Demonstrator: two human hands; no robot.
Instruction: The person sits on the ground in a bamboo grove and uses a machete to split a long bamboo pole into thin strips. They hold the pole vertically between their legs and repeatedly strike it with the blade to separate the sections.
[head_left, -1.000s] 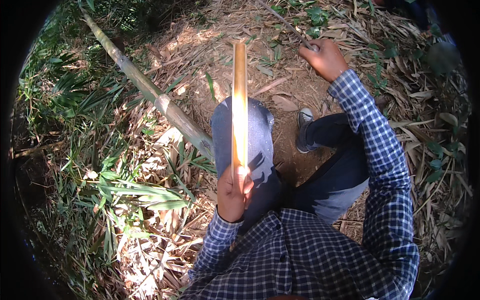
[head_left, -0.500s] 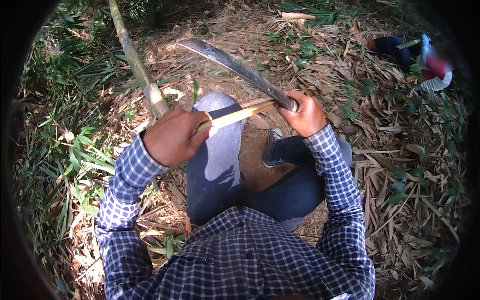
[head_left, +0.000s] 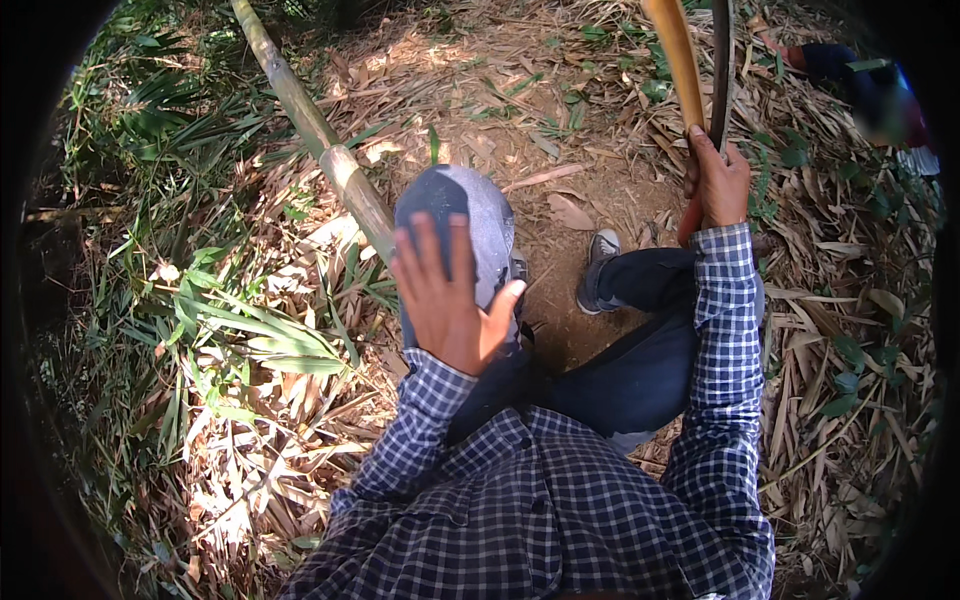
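My right hand [head_left: 720, 185] is closed around a yellow split bamboo strip [head_left: 681, 65] and a machete [head_left: 722, 80] at the upper right. Both point away from me, side by side, and run out past the top edge. A reddish end, perhaps the machete's handle [head_left: 689, 222], shows below the fist. My left hand [head_left: 447, 300] holds nothing; its fingers are spread, slightly blurred, over my raised left knee [head_left: 480, 205]. Whether the palm touches the trousers I cannot tell.
A long bamboo pole [head_left: 300, 115] slants from the upper left down to beside my left knee. Dry leaves [head_left: 270, 480] and green plants [head_left: 215, 320] cover the ground around me. Another person [head_left: 850, 80] sits at the far upper right.
My left hand has let go of the bamboo strip and opened over my knee. My right hand has moved right and away, with strip and machete swung upright together.
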